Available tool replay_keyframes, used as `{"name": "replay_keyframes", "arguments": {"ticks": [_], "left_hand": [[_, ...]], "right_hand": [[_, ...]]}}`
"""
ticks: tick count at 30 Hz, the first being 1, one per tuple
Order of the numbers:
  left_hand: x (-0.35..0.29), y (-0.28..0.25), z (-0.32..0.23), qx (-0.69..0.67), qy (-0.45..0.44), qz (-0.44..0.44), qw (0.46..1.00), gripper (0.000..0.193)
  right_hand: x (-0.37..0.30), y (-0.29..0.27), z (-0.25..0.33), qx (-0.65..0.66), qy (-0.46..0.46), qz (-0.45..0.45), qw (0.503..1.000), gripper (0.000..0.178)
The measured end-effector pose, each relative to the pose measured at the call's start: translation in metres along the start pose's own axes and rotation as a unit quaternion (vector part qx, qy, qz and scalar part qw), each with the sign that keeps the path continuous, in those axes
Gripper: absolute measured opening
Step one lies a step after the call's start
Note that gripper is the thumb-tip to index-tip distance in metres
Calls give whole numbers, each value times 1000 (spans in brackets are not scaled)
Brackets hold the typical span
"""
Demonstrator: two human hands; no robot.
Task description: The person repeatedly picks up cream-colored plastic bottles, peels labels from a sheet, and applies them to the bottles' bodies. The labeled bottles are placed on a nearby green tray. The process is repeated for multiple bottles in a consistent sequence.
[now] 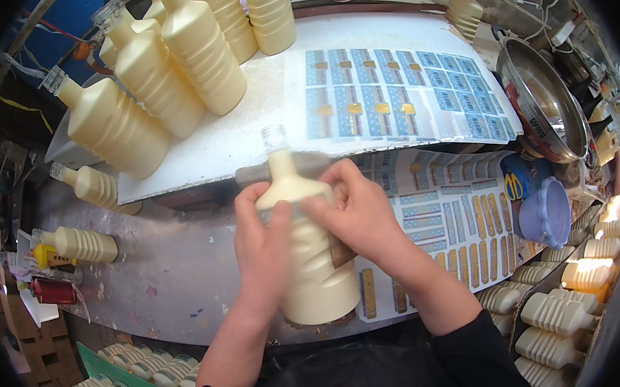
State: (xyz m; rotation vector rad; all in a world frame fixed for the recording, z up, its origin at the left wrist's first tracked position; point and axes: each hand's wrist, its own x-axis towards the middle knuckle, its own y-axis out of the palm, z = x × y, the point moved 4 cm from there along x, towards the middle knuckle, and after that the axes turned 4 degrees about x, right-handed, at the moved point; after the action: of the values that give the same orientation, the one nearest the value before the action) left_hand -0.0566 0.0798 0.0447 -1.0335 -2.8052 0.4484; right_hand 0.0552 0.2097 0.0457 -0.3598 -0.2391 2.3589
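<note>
A cream plastic bottle (319, 294) with a ridged body and a clear threaded neck leans away from me at the table's near edge. My left hand (256, 237) grips its shoulder from the left, thumb laid along the front. From the right, my right hand (360, 209) closes on the same shoulder, thumb and fingers pressed together near it. Between the hands a thin bluish-grey band crosses the shoulder, blurred. A small brown piece (342, 251) shows below my right hand; its kind I cannot make out. Behind the neck is a dark grey-brown pad (312, 164).
Several cream bottles (201, 44) stand on the raised white board (274, 94) at left. Sheets of blue and gold labels (367, 88) lie ahead and at right. Beyond them are a metal pan (547, 96), yellow scissors (512, 185) and a lavender basin (546, 214). Boxed bottles (550, 351) line the right side.
</note>
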Motion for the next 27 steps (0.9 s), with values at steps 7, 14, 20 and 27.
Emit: {"name": "replay_keyframes", "arguments": {"ticks": [7,14,20,27], "left_hand": [[5,-5,24,-131,-20,32,991,39],[-5,1,22,-139,-46,67,987,43],[-4,1,24,-167,-38,84,982,44],[-2,1,22,-153,-70,90,982,43]], "right_hand": [[3,-5,-15,168,21,90,981,37],[1,3,-19,182,33,35,982,37],[3,4,-25,209,15,44,977,36],[7,2,-19,162,3,16,987,38]]}}
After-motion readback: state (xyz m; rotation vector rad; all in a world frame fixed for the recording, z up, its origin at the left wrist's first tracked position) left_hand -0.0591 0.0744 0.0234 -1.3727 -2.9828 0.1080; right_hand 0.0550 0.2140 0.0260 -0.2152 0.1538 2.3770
